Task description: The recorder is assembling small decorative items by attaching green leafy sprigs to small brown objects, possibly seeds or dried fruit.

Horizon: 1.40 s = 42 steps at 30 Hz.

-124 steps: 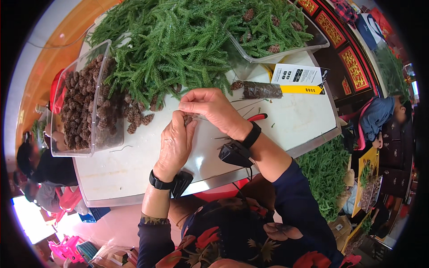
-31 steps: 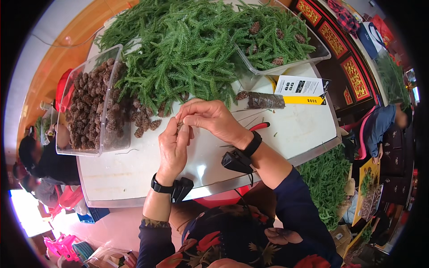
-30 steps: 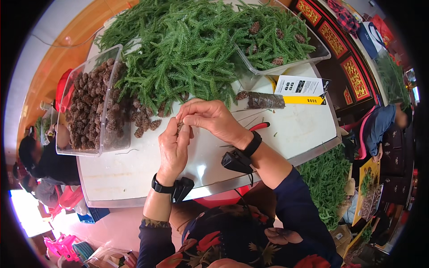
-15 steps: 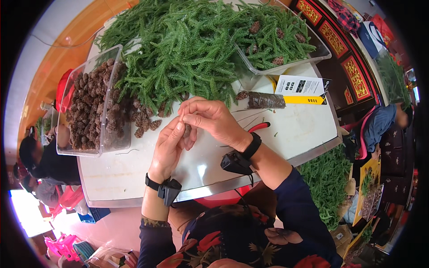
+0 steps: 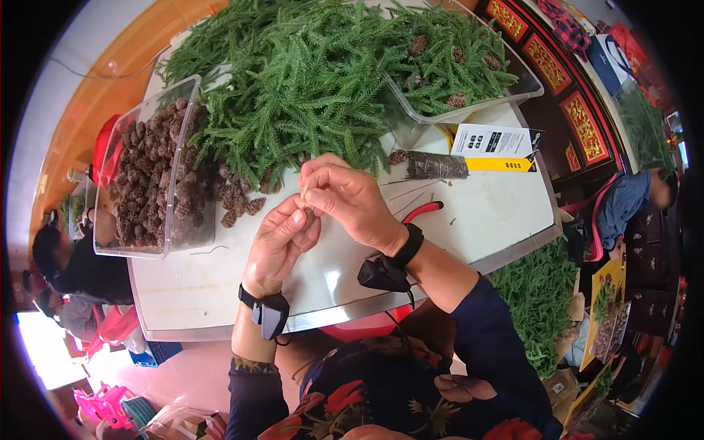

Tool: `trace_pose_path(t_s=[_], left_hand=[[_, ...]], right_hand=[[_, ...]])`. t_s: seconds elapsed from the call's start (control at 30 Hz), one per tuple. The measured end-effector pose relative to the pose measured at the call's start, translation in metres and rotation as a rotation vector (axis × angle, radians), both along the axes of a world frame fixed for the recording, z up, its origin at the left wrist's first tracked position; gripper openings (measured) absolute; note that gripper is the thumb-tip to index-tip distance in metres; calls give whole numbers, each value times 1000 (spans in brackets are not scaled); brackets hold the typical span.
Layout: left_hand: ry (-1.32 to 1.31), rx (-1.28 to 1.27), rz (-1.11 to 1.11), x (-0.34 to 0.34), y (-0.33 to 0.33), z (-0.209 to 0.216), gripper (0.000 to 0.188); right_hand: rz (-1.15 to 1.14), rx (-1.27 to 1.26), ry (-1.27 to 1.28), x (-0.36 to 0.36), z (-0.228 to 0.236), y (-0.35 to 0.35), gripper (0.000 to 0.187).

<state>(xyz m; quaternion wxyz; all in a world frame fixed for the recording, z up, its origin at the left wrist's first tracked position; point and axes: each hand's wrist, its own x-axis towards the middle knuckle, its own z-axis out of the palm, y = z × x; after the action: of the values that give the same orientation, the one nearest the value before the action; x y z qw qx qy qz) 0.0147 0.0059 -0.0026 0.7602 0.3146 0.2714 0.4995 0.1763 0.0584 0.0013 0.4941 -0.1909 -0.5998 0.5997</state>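
Observation:
Over the white table my left hand point(image 5: 282, 238) is closed round a small brown pine cone point(image 5: 308, 218), mostly hidden by the fingers. The fingertips of my right hand point(image 5: 350, 202) pinch together just above it, touching my left fingertips; whatever lies in that pinch is too small to make out. Loose pine cones point(image 5: 233, 199) lie beyond my left hand, beside a clear bin point(image 5: 169, 246) full of more. Right of my hands are red-handled pliers point(image 5: 425, 208), partly hidden by my right wrist, and several thin wires point(image 5: 407, 194).
Green artificial pine sprigs point(image 5: 308, 88) are heaped across the table's far side. Another clear bin point(image 5: 469, 110) holds sprigs with pine cones. A dark wrapped bundle point(image 5: 436, 165) lies by a yellow-and-white card point(image 5: 491, 141). More greenery point(image 5: 535, 301) is beyond the right edge; a person point(image 5: 88, 253) sits at left.
Both hands have shifted slightly to the right while staying together. The left hand still holds the pine cone and the right hand still pinches above it.

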Motion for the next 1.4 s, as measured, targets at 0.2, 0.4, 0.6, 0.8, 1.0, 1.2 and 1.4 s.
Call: trace_pose_path(t_s=[0.2,0.4,0.6,0.8,1.0,1.2,1.4], left_hand=[[75,62,76,-5,2,-4,18],[40,1,122,1,4,-3,18],[22,-28,122,9,2,-1,23],[-26,-47,26,7,3,-9,26],[105,-22,70,6,6,-11,23],[123,-28,107,6,7,-9,18],[128,-20,147,8,4,-5,15]], right_hand=[[-67,187,-122,0,3,6,5],[-46,68,-148,3,6,5,7],[-60,30,-184,9,9,4,7],[-25,-14,-171,15,0,8,6],[-127,177,-235,14,0,6,5],[-163,127,-247,10,-1,2,5],[-113,15,-202,7,1,0,6]])
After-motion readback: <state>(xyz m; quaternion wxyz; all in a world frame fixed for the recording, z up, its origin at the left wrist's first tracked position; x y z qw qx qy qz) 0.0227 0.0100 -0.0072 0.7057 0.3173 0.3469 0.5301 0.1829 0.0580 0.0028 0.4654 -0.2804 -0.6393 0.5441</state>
